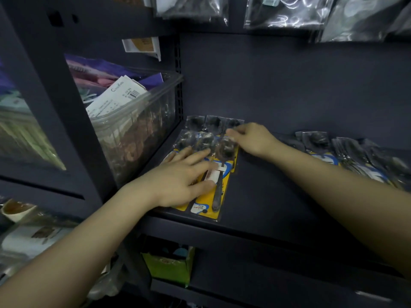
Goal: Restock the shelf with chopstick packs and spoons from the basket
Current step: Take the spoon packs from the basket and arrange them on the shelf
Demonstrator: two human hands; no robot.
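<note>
The left hand point(178, 181) lies flat on the spoon packs point(208, 172), its fingers point(198, 154) straight and spread, pressing down on the yellow cards without curling round anything. The right hand point(252, 138) reaches to the far end of the same packs, where its fingers point(233, 131) are bent and pinch the clear plastic edge over the spoon bowls.

The spoon packs lie side by side at the left end of the dark shelf point(278, 196), flat, with their long axis running from the front edge toward the back wall. The spoon bowls point to the back, and the handles point toward the person. One dark spoon handle point(219, 192) shows plainly on the nearest card.

Further right on the same shelf, well apart from the hands, lies a second pile of packs point(355, 154) in blurred plastic. Just left of the spoon packs, past the shelf upright, stands a clear plastic bin point(138, 130) filled with packaged goods. Shiny bags point(287, 12) hang above the shelf. Below it, a green box point(169, 266) sits on a lower level.
</note>
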